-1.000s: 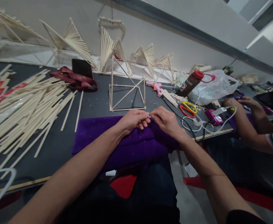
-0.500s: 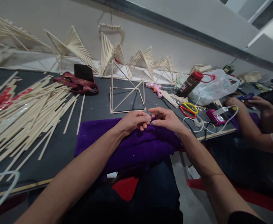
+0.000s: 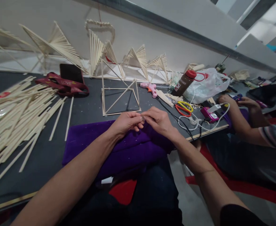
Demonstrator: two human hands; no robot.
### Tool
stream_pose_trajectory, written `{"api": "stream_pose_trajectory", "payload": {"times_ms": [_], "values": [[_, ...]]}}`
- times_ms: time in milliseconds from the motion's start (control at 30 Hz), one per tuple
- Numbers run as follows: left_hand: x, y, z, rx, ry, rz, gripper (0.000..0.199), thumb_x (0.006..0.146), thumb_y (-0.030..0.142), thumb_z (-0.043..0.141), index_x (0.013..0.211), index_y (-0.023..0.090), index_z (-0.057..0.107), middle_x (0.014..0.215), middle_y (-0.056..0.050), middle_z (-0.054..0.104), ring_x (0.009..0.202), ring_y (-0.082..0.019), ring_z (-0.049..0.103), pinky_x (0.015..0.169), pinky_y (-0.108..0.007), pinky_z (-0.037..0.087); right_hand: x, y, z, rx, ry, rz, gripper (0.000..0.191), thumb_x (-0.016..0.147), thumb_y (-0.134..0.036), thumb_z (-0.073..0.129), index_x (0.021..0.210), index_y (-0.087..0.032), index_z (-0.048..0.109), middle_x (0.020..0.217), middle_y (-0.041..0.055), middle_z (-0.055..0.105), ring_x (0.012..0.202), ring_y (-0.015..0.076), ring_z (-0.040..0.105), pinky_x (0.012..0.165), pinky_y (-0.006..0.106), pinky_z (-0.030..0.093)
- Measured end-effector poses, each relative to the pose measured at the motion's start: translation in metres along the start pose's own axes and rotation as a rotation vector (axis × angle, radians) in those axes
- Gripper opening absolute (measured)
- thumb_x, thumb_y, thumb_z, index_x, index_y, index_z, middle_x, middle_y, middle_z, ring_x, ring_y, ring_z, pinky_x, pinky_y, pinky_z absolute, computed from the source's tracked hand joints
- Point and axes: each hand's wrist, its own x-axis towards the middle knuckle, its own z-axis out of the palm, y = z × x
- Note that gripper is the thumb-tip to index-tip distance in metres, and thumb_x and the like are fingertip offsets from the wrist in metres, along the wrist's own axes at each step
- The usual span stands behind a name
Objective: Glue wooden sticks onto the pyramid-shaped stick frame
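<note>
My left hand and my right hand meet fingertip to fingertip above a folded purple cloth at the table's front edge. Both are closed in a pinch; whatever lies between the fingertips is too small to make out. Small pale specks dot the cloth. Just behind my hands stands an open frame of thin wooden sticks. To its right lies a pink glue gun.
Loose sticks spread over the left. Behind are a maroon lanyard, twisted stick models and a red-capped bottle. Scissors, cables and a magenta device lie right, near another person's hands.
My right hand's fingers have come together and now meet my left fingertips. The whole view has shifted, so the table's things appear farther left.
</note>
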Motion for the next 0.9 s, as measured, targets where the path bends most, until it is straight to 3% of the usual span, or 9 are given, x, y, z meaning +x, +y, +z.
{"api": "stream_pose_trajectory", "payload": {"times_ms": [200, 400, 533, 633, 733, 800, 900], "values": [[0.002, 0.003, -0.004, -0.184, -0.043, -0.057, 0.014, 0.08, 0.017, 0.069, 0.091, 0.008, 0.072, 0.087, -0.011, 0.073, 0.067, -0.012, 0.069, 0.049, -0.015, 0.051, -0.007, 0.008, 0.009, -0.324, 0.036, -0.035, 0.028, 0.098, -0.03, 0.047, 0.115, -0.025, 0.069, 0.094, 0.0056, 0.065, 0.078, 0.0118, 0.06, 0.067, 0.023, 0.044], [-0.002, 0.008, 0.0, -0.226, -0.056, -0.048, 0.017, 0.082, 0.019, 0.068, 0.096, 0.01, 0.071, 0.097, -0.012, 0.072, 0.074, -0.014, 0.07, 0.049, -0.017, 0.053, 0.0, 0.005, 0.012, -0.62, 0.088, -0.055, 0.026, 0.099, -0.026, 0.045, 0.096, -0.023, 0.071, 0.084, 0.0046, 0.066, 0.071, 0.0121, 0.056, 0.061, 0.025, 0.036], [-0.004, 0.006, 0.001, -0.197, -0.089, 0.013, 0.029, 0.078, 0.02, 0.072, 0.106, 0.015, 0.071, 0.109, -0.01, 0.069, 0.076, -0.013, 0.068, 0.05, -0.018, 0.053, 0.002, 0.006, 0.016, -0.654, 0.108, -0.056, 0.027, 0.099, -0.031, 0.045, 0.097, -0.02, 0.07, 0.078, 0.0054, 0.066, 0.071, 0.0138, 0.058, 0.062, 0.026, 0.036], [-0.005, 0.003, 0.001, -0.095, -0.141, 0.081, 0.045, 0.076, 0.023, 0.074, 0.119, 0.019, 0.067, 0.12, -0.01, 0.066, 0.083, -0.015, 0.067, 0.054, -0.02, 0.054, 0.005, 0.007, 0.016, -0.541, 0.154, -0.017, 0.025, 0.098, -0.028, 0.046, 0.097, -0.018, 0.069, 0.081, 0.0072, 0.067, 0.076, 0.015, 0.061, 0.067, 0.026, 0.04], [-0.007, 0.003, 0.003, -0.039, -0.146, 0.121, 0.055, 0.075, 0.026, 0.075, 0.129, 0.023, 0.062, 0.127, -0.01, 0.062, 0.084, -0.016, 0.067, 0.055, -0.021, 0.054, 0.009, 0.008, 0.01, -0.266, 0.233, 0.043, 0.02, 0.094, -0.02, 0.048, 0.093, -0.017, 0.068, 0.082, 0.006, 0.068, 0.077, 0.0141, 0.062, 0.071, 0.025, 0.044], [-0.008, 0.003, 0.004, -0.016, -0.096, 0.115, 0.054, 0.076, 0.028, 0.074, 0.128, 0.021, 0.063, 0.118, -0.01, 0.066, 0.076, -0.014, 0.067, 0.05, -0.019, 0.051, 0.011, 0.009, 0.003, -0.022, 0.287, 0.154, 0.015, 0.09, -0.019, 0.052, 0.091, -0.018, 0.067, 0.08, 0.0026, 0.067, 0.07, 0.0116, 0.059, 0.067, 0.024, 0.046], [-0.007, 0.004, 0.005, 0.025, -0.003, 0.092, 0.035, 0.077, 0.03, 0.073, 0.107, 0.013, 0.071, 0.087, -0.007, 0.07, 0.06, -0.01, 0.063, 0.043, -0.016, 0.042, 0.011, 0.012, -0.007, 0.354, 0.307, 0.376, 0.012, 0.087, -0.028, 0.057, 0.09, -0.018, 0.064, 0.07, -0.0024, 0.062, 0.052, 0.0075, 0.049, 0.05, 0.021, 0.039]]}}
